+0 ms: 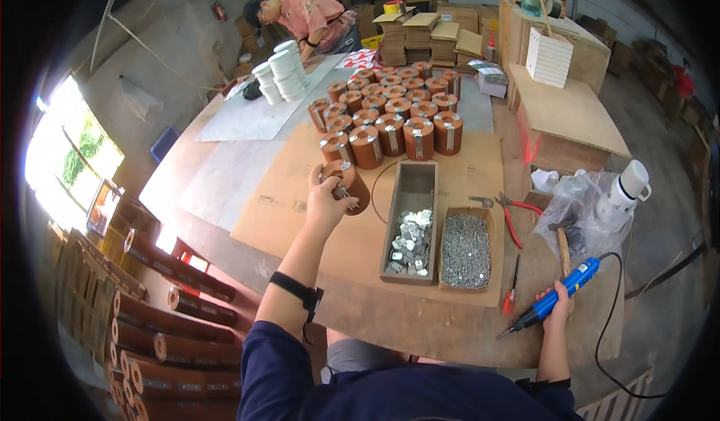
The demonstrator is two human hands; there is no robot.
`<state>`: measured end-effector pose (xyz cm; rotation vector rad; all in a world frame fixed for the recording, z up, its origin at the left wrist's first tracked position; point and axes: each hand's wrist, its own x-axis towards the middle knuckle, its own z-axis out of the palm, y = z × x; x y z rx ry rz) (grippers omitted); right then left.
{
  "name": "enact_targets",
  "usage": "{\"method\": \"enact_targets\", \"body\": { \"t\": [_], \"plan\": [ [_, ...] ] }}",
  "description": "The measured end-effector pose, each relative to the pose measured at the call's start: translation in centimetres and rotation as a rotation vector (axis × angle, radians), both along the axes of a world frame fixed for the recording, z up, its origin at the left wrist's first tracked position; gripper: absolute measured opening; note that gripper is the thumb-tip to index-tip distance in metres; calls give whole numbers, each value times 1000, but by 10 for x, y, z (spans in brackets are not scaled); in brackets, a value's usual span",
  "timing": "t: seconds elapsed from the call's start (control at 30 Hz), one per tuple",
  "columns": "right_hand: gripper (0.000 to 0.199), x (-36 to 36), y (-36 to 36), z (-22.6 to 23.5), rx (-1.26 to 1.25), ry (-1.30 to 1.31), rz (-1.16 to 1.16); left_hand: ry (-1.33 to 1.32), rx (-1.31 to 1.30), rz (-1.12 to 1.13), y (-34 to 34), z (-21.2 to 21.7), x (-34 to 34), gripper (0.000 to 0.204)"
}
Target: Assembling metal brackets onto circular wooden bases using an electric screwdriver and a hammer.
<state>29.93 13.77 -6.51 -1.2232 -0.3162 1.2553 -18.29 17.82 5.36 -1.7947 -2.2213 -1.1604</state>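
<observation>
Brown cylinder (pixel 349 184): gripped in left hand (pixel 324 198), over cardboard sheet (pixel 300 211). Blue electric screwdriver (pixel 559 293): gripped in right hand (pixel 555 310), well apart.

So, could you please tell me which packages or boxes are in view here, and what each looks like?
Long grey tray: centre of the table, holding small metal plates.
Brown cardboard box: right of it, full of grey screws.
Clear plastic bag: far right, crumpled.
Flat cardboard stacks: table's far end, tan.
</observation>
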Motion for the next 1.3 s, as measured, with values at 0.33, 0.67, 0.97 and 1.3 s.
{"method": "enact_targets", "body": {
  "t": [0.33,0.67,0.97,1.3],
  "plan": [
    [23,-2,-2,3,-14,-54,-11,-130,-15,118,81,-66,-31,66],
    [23,-3,0,6,-80,-108,-59,-1014,-225,215,75,-65,1,85],
    [27,-4,1,3,-77,-146,-37,-893,-132,229,104,-90,-5,102],
    [27,0,5,-6,-77,-134,15,-1034,-225,31,87,-82,-22,103]
  ]
}}
